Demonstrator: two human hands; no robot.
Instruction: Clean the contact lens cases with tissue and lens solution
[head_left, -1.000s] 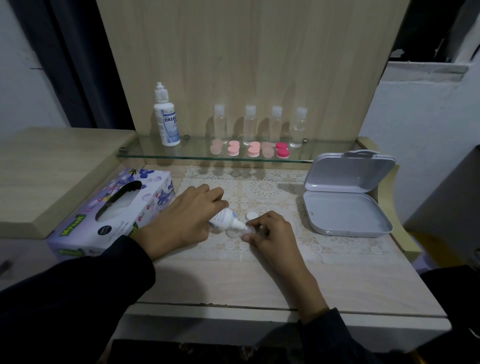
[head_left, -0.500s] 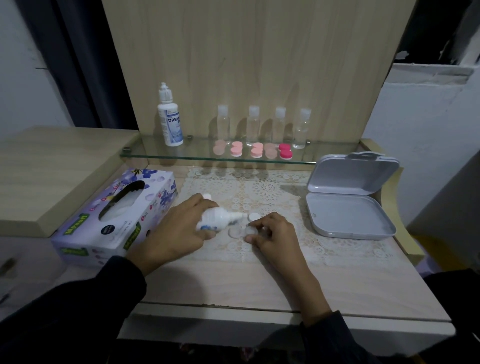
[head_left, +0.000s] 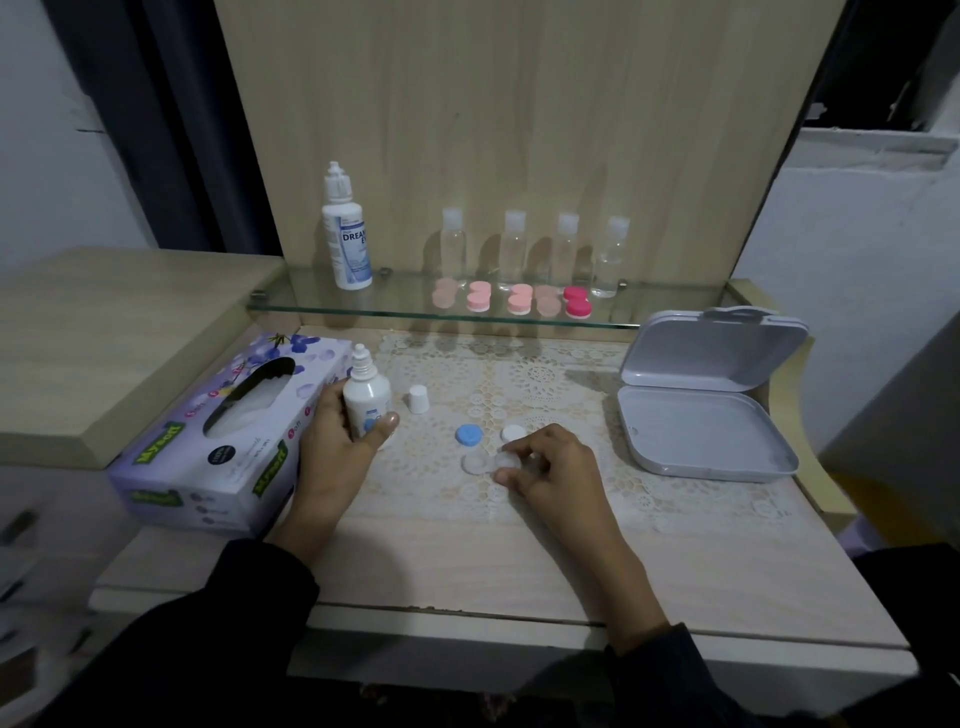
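My left hand grips a small white lens solution bottle, upright and uncapped, beside the tissue box. The bottle's white cap stands on the lace mat just to its right. My right hand pinches the right end of an open clear contact lens case lying flat on the mat. The case's blue lid and white lid lie just behind it.
A glass shelf at the back carries a larger solution bottle, several small clear bottles and several pink lens cases. An open grey box sits at the right. The table's front edge is near.
My left hand has swung the bottle from tipped over the lens case to upright and moved it left toward the tissue box. My right hand stays on the case.
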